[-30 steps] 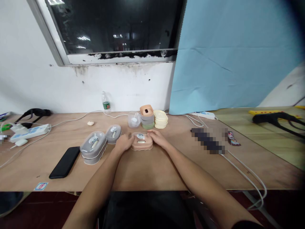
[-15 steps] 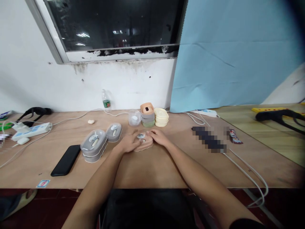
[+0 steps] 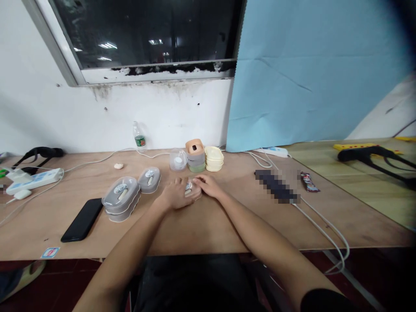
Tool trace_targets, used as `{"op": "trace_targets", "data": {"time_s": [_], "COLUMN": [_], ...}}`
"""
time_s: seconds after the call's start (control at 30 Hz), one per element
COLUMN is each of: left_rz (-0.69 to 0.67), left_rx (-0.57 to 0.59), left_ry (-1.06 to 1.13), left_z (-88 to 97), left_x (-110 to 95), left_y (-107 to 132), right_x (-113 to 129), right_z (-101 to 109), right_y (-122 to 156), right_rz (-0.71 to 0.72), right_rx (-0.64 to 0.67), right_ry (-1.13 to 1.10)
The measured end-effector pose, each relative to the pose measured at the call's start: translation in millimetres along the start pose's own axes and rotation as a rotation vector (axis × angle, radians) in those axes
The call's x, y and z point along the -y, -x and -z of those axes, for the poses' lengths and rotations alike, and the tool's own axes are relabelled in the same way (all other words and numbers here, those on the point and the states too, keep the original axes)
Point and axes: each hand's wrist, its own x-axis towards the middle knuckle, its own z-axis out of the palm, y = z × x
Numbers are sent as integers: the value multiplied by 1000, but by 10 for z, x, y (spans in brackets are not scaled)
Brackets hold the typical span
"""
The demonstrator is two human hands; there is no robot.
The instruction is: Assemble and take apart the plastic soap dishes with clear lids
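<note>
A small pink lidded food container [image 3: 196, 193] rests on the table in front of me, partly hidden under my hands. Its clear lid bears a round printed sticker. My left hand [image 3: 177, 193] grips the container's left side, with fingers over the lid and the thumb along the front edge. On the far right corner of the lid, my right hand [image 3: 208, 185] presses with curled fingers. Left of them stand a small grey lidded container [image 3: 150, 180] and a stack of larger grey lidded containers [image 3: 120, 197].
Behind my hands are a clear tub [image 3: 177, 160], stacked boxes with an orange one on top [image 3: 194, 147], and stacked cream containers [image 3: 214, 158]. A black phone [image 3: 82, 220] lies left. Cables [image 3: 325, 225], a snack packet [image 3: 309, 182] and a power strip [image 3: 35, 181] flank the work area.
My view has shifted slightly right, so everything appears further left. My left hand has slid further over the pink container's lid; the right hand stays at its right corner.
</note>
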Motion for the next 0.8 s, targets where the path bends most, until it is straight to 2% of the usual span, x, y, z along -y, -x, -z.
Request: {"op": "trace_targets", "data": {"time_s": [0.17,0.37,0.5,0.6,0.73,0.8], "left_rz": [-34,-21,-17,80,358,486], "left_rx": [-22,119,126,75,-92,-120], "left_ry": [-43,2,11,-22,-98,-162], "left_z": [37,131,149,263,590,747], "left_x": [-9,24,27,102,367,544], "left_y": [21,-88,-112,-82,-98,-145], "right_x": [46,83,86,58,8,-1], "right_z": [0,0,17,37,40,32], "right_y": [12,28,15,-6,-27,-27], "right_rz": [4,-5,0,-21,-58,-43], "right_rx": [22,56,41,-30,-67,-59], "right_ry": [-20,4,-12,-14,30,52]}}
